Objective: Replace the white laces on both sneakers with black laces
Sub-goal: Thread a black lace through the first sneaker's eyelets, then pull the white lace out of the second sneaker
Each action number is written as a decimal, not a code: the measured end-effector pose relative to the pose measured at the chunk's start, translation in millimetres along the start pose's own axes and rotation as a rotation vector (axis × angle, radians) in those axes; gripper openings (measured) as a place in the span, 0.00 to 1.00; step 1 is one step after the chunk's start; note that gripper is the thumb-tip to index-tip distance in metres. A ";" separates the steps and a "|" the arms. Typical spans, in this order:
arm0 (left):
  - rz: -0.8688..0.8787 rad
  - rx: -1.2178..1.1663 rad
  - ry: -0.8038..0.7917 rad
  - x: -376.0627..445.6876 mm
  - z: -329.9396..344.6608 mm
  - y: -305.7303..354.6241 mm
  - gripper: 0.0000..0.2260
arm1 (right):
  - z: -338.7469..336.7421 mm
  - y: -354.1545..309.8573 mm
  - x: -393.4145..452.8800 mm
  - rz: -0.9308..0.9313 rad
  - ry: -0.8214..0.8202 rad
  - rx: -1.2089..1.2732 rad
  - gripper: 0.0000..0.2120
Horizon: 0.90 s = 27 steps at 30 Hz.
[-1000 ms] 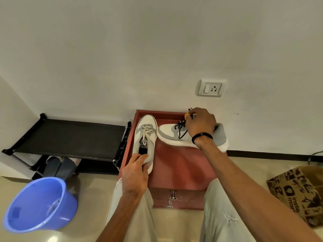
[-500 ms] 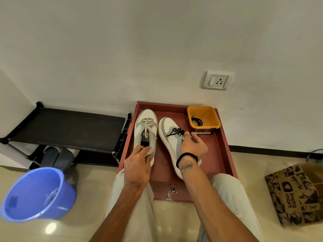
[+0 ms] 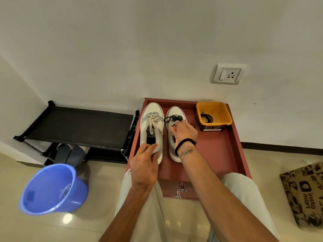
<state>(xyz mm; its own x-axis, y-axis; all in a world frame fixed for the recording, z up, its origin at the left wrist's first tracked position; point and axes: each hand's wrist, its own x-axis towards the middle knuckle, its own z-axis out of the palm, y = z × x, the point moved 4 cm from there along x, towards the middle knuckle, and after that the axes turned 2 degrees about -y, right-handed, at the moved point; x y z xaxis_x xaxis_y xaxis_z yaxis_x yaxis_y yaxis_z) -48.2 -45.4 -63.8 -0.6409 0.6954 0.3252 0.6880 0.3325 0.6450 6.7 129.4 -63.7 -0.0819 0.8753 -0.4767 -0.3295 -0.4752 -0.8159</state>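
Left hand (image 3: 144, 165): it is gripping the heel of the left sneaker (image 3: 151, 126), fingers curling over the back rim and thumb lying along the outer side.
Right hand (image 3: 183, 132): it is lying over the tongue of the right sneaker (image 3: 173, 137), fingers bending down at the lacing; whether they are pinching a lace I cannot tell. A black band is circling the wrist.
Left sneaker: it is standing on the red desk (image 3: 218, 151), toe pointing to the wall, and it is wearing its white laces (image 3: 153, 121), tied loosely.
Right sneaker: it is standing just beside the left one, parallel to it, the two not quite touching. It is carrying black laces (image 3: 173, 118), which are bunching above the fingers.
Yellow tub (image 3: 213, 113): it is sitting at the far right corner of the desk, near the right sneaker, and is holding a coil of black lace (image 3: 206, 118).
Blue bucket (image 3: 52, 189): it is lying tilted on the floor at the left.
Black rack (image 3: 78, 126): it is standing against the wall, left of the desk.
Printed bag (image 3: 304, 193): it is resting on the floor at the right.
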 end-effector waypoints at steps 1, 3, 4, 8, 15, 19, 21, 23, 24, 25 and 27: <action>0.012 -0.008 0.020 -0.7 -1.8 -0.2 0.12 | -2.0 0.7 0.2 -0.032 -0.052 -0.105 0.19; 0.022 -0.011 0.049 -2.0 -4.5 -2.0 0.12 | -15.8 -7.9 -2.2 -0.251 -0.052 -0.570 0.17; 0.026 -0.013 0.056 -2.9 -5.7 -1.9 0.12 | -24.0 -10.1 -3.3 -0.365 -0.037 -0.858 0.18; 0.040 -0.034 0.061 -8.7 -10.4 2.7 0.13 | -47.7 -6.4 -3.2 -0.320 -0.227 -1.212 0.24; 0.040 -0.039 0.086 -15.2 -21.0 7.2 0.13 | -52.8 12.9 -16.5 -0.198 -0.407 -1.088 0.25; 0.045 0.003 0.126 -5.4 -31.5 7.4 0.13 | -48.2 17.3 -24.6 -0.189 -0.529 -1.067 0.29; 0.037 0.019 0.134 2.5 -36.7 5.1 0.12 | -47.9 25.2 -26.2 -0.150 -0.583 -1.021 0.30; 0.033 0.028 0.150 7.9 -43.3 6.1 0.13 | -47.1 27.1 -34.3 -0.147 -0.585 -0.934 0.30; 0.041 0.033 0.159 10.0 -46.6 8.0 0.13 | -46.0 23.3 -40.2 -0.224 -0.563 -0.909 0.30; 0.056 0.035 0.167 11.4 -49.3 11.2 0.13 | -45.1 15.8 -47.3 -0.341 -0.555 -0.899 0.32; 0.102 0.034 0.176 12.9 -48.8 20.6 0.12 | -43.6 -7.5 -68.2 -0.595 -0.642 -0.918 0.36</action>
<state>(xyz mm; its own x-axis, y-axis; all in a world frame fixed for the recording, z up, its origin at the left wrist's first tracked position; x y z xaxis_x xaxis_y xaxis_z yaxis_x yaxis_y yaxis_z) -58.8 -60.7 -12.6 -0.6152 0.6054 0.5051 0.7613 0.2897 0.5800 55.8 69.4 -39.3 -0.6707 0.7380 0.0743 0.2775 0.3425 -0.8976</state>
